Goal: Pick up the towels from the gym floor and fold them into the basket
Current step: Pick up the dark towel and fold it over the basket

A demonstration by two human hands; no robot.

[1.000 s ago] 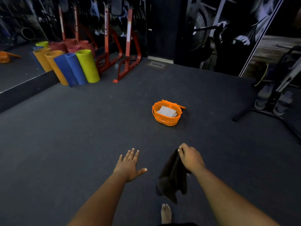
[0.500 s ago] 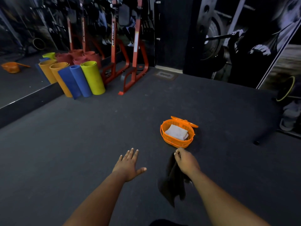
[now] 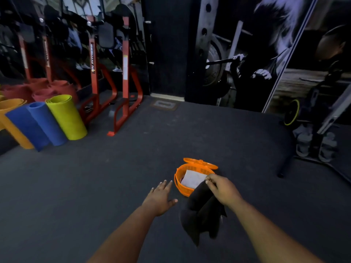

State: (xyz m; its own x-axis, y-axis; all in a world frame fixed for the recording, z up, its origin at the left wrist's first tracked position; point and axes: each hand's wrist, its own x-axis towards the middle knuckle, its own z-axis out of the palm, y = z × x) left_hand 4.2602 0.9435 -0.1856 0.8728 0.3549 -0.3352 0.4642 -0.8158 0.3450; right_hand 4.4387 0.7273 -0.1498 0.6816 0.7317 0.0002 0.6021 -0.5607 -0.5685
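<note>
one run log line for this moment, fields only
right hand: holds dark towel | left hand: open, empty | orange basket: lid open, folded white towel inside

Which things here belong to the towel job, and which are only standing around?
Part of the job:
dark towel, pinched in the right hand
orange basket
white folded towel inside it
left hand, open, holding nothing

Only standing around:
rolled mats
red rack
shoes

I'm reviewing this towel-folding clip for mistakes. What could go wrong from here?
The dark towel hangs bunched from the right hand, held at one edge only, so it may go into the orange basket unfolded. The left hand is open and away from it. The light towel already inside could get rumpled.
</note>
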